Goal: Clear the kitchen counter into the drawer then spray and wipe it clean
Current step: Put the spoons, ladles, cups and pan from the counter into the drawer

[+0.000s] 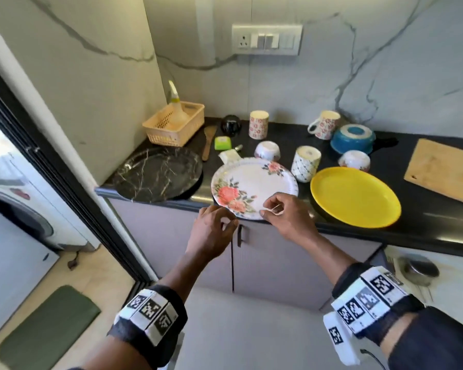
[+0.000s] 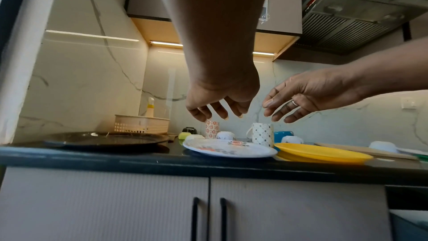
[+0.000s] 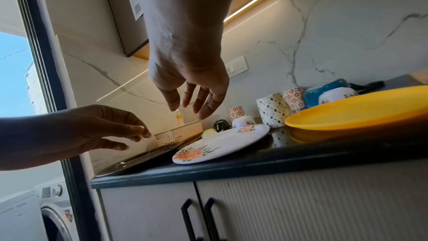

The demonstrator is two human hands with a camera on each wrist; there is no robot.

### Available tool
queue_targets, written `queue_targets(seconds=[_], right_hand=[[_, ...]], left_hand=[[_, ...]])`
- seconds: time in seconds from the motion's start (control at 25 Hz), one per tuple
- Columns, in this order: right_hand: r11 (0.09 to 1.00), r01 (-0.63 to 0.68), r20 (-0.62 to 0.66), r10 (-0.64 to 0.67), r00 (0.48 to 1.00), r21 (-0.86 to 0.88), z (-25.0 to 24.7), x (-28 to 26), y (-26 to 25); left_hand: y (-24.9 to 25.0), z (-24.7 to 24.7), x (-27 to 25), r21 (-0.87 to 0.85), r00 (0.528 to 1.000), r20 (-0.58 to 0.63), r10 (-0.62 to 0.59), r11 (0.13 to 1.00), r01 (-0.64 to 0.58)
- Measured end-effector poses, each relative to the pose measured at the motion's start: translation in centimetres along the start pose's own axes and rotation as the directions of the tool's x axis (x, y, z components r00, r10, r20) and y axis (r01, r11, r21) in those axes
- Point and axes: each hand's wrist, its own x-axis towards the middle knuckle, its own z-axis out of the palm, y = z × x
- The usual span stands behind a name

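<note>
A floral plate (image 1: 251,182) (image 2: 229,150) (image 3: 220,144) lies at the front edge of the black counter (image 1: 385,231). My left hand (image 1: 226,220) (image 2: 217,111) hovers just above and in front of its near left rim, fingers loosely spread, holding nothing. Over the near right rim hangs my right hand (image 1: 271,209) (image 3: 192,105), also relaxed and empty, clear of the plate in the wrist views. A yellow plate (image 1: 356,198) sits to the right. A spray bottle (image 1: 175,102) stands in a beige basket (image 1: 174,126) at the back left.
A black marble tray (image 1: 158,174) lies left. Behind the plates stand several cups and upturned bowls, a blue bowl (image 1: 353,138), a wooden spatula (image 1: 208,141) and a green item (image 1: 223,142). A cutting board (image 1: 444,172) lies far right. An open drawer (image 1: 422,271) shows below right.
</note>
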Motion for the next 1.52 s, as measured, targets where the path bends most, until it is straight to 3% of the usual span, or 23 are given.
queue_targets(seconds=[0.2, 0.36, 0.64, 0.88, 1.04, 1.16, 1.24, 1.36, 1.44, 1.52], right_hand=[[0.999, -0.040, 0.053, 0.039, 0.998, 0.017, 3.7, 14.0, 0.1], [0.990, -0.138, 0.044, 0.139, 0.989, -0.007, 6.1, 25.2, 2.3], [0.958, -0.248, 0.046, 0.256, 0.965, -0.141, 9.7, 36.3, 5.7], [0.899, -0.338, 0.033, 0.361, 0.932, -0.280, 12.5, 40.7, 6.5], [0.860, -0.354, 0.100, 0.416, 0.904, -0.368, 13.6, 42.5, 7.3], [0.919, -0.339, 0.021, 0.350, 0.937, -0.201, 12.5, 42.6, 6.9], [0.953, -0.301, -0.092, 0.298, 0.950, -0.021, 10.6, 41.9, 5.5], [0.995, -0.084, -0.117, 0.090, 0.989, 0.055, 8.0, 39.8, 2.1], [0.996, 0.023, -0.103, -0.013, 0.995, 0.090, 7.5, 38.2, 0.2], [0.986, 0.036, -0.156, -0.011, 0.988, 0.162, 7.7, 37.2, -0.3]], left_hand=[[-5.2, -1.6, 10.1, 0.142, 0.983, 0.148, -0.112, 0.986, 0.091], [-9.0, -1.1, 18.7, 0.145, 0.958, 0.167, -0.232, 0.967, 0.209], [-12.4, 0.8, 27.1, 0.056, 0.936, 0.207, -0.286, 0.958, 0.280], [-14.3, 1.6, 30.5, 0.148, 0.940, 0.309, -0.145, 0.984, 0.103], [-14.3, 1.3, 32.4, 0.228, 0.903, 0.425, -0.070, 0.973, -0.032], [-14.3, 1.3, 34.0, 0.193, 0.896, 0.438, -0.072, 0.981, -0.015], [-13.8, 1.2, 35.2, 0.150, 0.920, 0.388, -0.055, 0.989, -0.004], [-12.4, 1.5, 37.1, 0.122, 0.954, 0.298, 0.029, 0.990, -0.068], [-11.5, 2.3, 38.3, 0.113, 0.926, 0.372, 0.058, 0.988, -0.107], [-11.2, 2.9, 38.7, -0.008, 0.897, 0.440, 0.041, 0.999, -0.042]])
